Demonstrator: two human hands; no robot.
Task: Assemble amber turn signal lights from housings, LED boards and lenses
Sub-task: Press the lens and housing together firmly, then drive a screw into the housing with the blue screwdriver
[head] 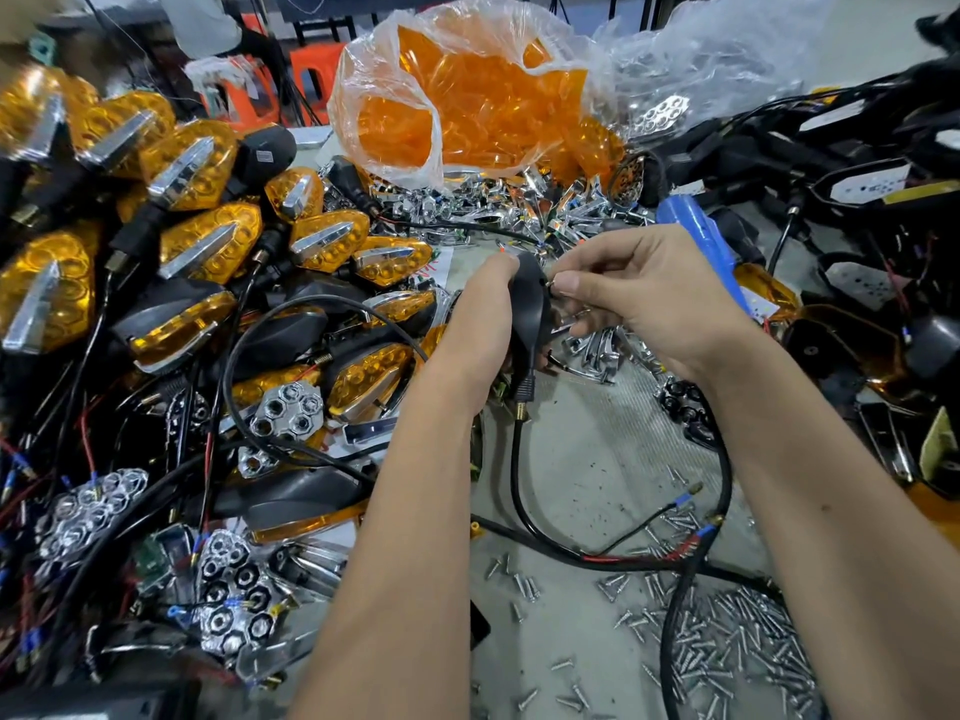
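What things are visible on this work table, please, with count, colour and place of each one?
black housing: one, black, centre, held upright, cable hanging below
finished lights: many, amber and chrome, piled left
lens bag: one, clear plastic, orange lenses inside, top centre
reflector pieces: several, chrome, lower left
screws: many, silver, scattered lower right
blue tool: one, blue, right of the hands
left hand: grip around the housing
right hand: pinches a small part at the housing
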